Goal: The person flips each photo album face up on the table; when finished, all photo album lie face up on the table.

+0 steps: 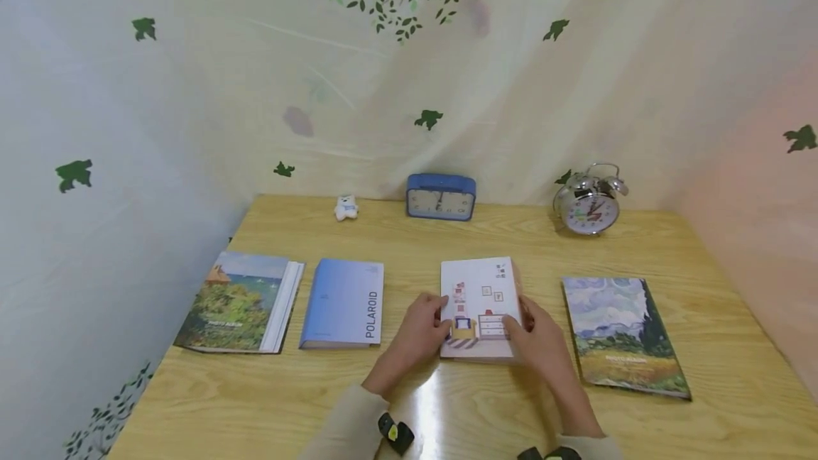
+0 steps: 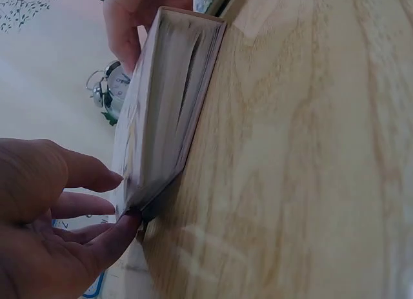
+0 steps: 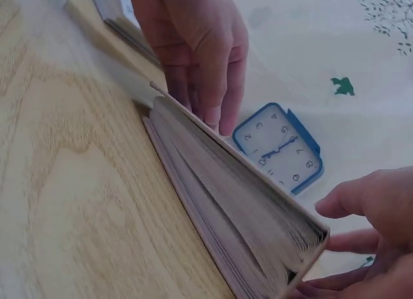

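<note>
A thick white album [image 1: 473,272] with drawings of furniture on its cover lies on the table in front of me. My left hand [image 1: 417,332] holds its left edge, fingers bent and thumb at the cover's rim. On the opposite edge, my right hand [image 1: 543,343] grips it with the thumb over the cover and the fingers along the side. The right wrist view shows the album's page block [image 3: 226,202] edge-on, its pages slightly parted. In the left wrist view, left fingertips [image 2: 132,218] touch a lower corner of the album.
Left of the hands lie a blue Polaroid album [image 1: 341,304] and a landscape photo album [image 1: 239,304]. Another painted photo album [image 1: 623,332] lies to the right. Along the back stand a small white bear figure [image 1: 346,209], a blue clock [image 1: 441,197] and a silver alarm clock [image 1: 589,211].
</note>
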The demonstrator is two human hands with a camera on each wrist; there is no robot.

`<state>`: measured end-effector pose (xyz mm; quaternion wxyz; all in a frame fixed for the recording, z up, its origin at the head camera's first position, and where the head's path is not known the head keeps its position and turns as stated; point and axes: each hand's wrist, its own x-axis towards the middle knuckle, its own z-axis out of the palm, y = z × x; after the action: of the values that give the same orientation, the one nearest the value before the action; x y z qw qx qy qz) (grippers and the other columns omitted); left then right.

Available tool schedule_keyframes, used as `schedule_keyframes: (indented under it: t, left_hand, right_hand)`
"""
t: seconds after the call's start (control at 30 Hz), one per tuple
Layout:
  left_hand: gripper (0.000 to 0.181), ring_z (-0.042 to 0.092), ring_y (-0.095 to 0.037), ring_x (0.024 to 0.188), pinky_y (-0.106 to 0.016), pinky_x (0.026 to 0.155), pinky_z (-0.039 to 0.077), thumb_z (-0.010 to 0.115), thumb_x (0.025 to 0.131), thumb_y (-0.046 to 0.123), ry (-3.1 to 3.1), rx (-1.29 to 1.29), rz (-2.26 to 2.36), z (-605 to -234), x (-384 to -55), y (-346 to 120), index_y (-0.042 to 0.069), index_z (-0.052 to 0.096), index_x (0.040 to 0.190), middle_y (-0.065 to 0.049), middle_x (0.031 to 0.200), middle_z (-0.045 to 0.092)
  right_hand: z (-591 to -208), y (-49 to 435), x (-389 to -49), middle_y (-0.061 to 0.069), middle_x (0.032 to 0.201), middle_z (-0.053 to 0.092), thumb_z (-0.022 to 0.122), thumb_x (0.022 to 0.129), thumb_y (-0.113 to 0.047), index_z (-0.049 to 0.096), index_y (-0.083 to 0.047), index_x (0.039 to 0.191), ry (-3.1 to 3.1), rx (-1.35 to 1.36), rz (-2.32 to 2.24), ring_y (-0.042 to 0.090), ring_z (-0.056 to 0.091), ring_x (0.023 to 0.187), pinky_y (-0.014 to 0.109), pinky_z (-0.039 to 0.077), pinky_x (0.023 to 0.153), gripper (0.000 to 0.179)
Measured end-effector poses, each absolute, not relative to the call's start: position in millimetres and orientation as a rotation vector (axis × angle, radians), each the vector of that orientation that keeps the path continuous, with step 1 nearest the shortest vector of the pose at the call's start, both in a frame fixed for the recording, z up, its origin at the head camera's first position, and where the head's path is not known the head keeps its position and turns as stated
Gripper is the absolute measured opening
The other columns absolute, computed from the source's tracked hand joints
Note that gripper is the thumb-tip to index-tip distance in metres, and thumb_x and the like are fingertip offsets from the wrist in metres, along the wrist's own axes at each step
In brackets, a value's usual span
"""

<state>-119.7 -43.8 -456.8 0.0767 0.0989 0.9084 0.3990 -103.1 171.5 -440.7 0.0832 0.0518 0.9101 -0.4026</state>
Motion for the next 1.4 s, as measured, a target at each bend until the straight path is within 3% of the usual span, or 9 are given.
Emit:
schedule_keyframes:
  t: [0.17,0.33,0.5,0.6,0.77,1.03,1.13,1.27,1.4]
  left_hand:
    - [0.046,0.053,-0.014,0.090,-0.024,0.075,0.047,0.062,0.091,0.015,2.759,0.319,1.164,-454,-117,-38,-0.001,0.054,0.133,-0.012,0.119,0.057]
    - [0.049,0.058,-0.024,0.105,-0.036,0.091,0.049,0.063,0.091,0.023,2.763,0.352,1.132,-451,-116,-33,-0.001,0.054,0.133,-0.016,0.125,0.058]
    - [0.057,0.058,-0.028,0.109,-0.039,0.095,0.048,0.066,0.088,0.036,2.763,0.402,1.134,-448,-115,-26,0.001,0.056,0.132,-0.018,0.121,0.061]
    - [0.063,0.057,-0.028,0.112,-0.040,0.096,0.047,0.066,0.088,0.044,2.736,0.406,1.157,-445,-115,-20,0.005,0.054,0.135,-0.018,0.125,0.059]
    - [0.075,0.044,-0.032,0.130,-0.045,0.105,0.040,0.060,0.089,0.054,2.617,0.416,1.309,-442,-116,-7,0.010,0.039,0.146,-0.022,0.146,0.039]
    - [0.076,0.039,-0.025,0.135,-0.041,0.106,0.039,0.050,0.092,0.058,2.526,0.448,1.337,-431,-121,2,0.020,0.025,0.152,-0.013,0.155,0.029]
    - [0.073,0.043,-0.024,0.134,-0.038,0.103,0.043,0.048,0.093,0.057,2.481,0.468,1.377,-430,-123,1,0.022,0.024,0.152,-0.008,0.156,0.028]
    - [0.066,0.049,-0.024,0.129,-0.033,0.096,0.049,0.049,0.095,0.052,2.393,0.484,1.488,-431,-125,-1,0.028,0.024,0.152,-0.003,0.156,0.029]
    - [0.061,0.048,-0.024,0.131,-0.036,0.099,0.047,0.052,0.095,0.049,2.274,0.436,1.650,-428,-127,-4,0.034,0.028,0.150,0.003,0.153,0.035]
  right_hand:
    - [-440,178,-103,0.024,0.146,0.040,0.052,0.099,-0.030,0.035,-0.016,0.149,2.531,0.301,-1.490,0.038,0.040,0.134,0.051,0.039,0.106,0.055]
    - [-437,182,-102,0.020,0.147,0.040,0.052,0.099,-0.028,0.034,-0.025,0.149,2.348,0.349,-1.734,0.032,0.042,0.134,0.044,0.042,0.105,0.054]
    - [-430,183,-98,0.014,0.146,0.040,0.054,0.097,-0.039,0.034,-0.031,0.149,2.290,0.366,-1.803,0.025,0.043,0.131,0.029,0.046,0.099,0.056]
    - [-423,182,-96,0.013,0.144,0.043,0.054,0.094,-0.047,0.036,-0.030,0.148,2.359,0.352,-1.778,0.026,0.047,0.127,0.026,0.050,0.091,0.059]
    - [-403,180,-96,0.014,0.146,0.044,0.055,0.090,-0.057,0.037,-0.019,0.148,2.510,0.295,-1.654,0.031,0.049,0.128,0.030,0.055,0.085,0.072]
    - [-391,178,-90,0.018,0.150,0.035,0.055,0.092,-0.052,0.031,-0.010,0.150,2.504,0.193,-1.705,0.035,0.048,0.129,0.028,0.056,0.082,0.075]
    - [-395,178,-88,0.013,0.148,0.039,0.053,0.095,-0.047,0.034,-0.014,0.149,2.492,0.166,-1.795,0.025,0.052,0.126,0.023,0.055,0.081,0.066]
    - [-397,178,-86,0.012,0.143,0.047,0.049,0.098,-0.040,0.037,-0.018,0.148,2.516,0.125,-1.833,0.001,0.059,0.110,0.020,0.054,0.080,0.056]
    - [-394,178,-88,0.012,0.138,0.052,0.047,0.100,-0.038,0.042,-0.019,0.146,2.568,0.107,-1.818,-0.010,0.055,0.102,0.015,0.052,0.080,0.049]
